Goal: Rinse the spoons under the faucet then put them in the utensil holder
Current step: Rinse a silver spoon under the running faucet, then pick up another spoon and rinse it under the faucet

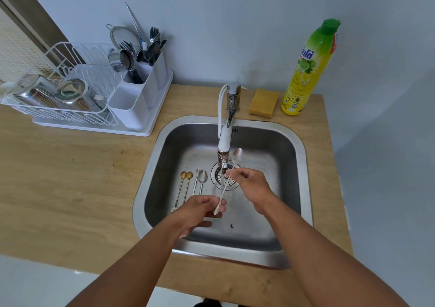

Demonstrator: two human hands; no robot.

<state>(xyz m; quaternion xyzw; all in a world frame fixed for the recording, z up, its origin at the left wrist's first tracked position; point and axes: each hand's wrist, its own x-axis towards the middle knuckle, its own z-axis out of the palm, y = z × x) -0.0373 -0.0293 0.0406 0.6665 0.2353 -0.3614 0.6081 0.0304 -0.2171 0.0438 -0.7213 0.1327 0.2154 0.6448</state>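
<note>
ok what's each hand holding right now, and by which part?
One silver spoon, held by both hands: the left hand pinches the handle's end, the right hand pinches the handle nearer the bowl, under the faucet.

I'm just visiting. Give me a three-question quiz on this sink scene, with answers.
1. How many spoons lie on the sink floor?
2. True or false: the sponge sits inside the sink.
3. Which stands right of the faucet: A) dish rack, B) soap bottle?

Key:
1. Four, two gold and two silver.
2. False, it is on the counter.
3. B.
</note>
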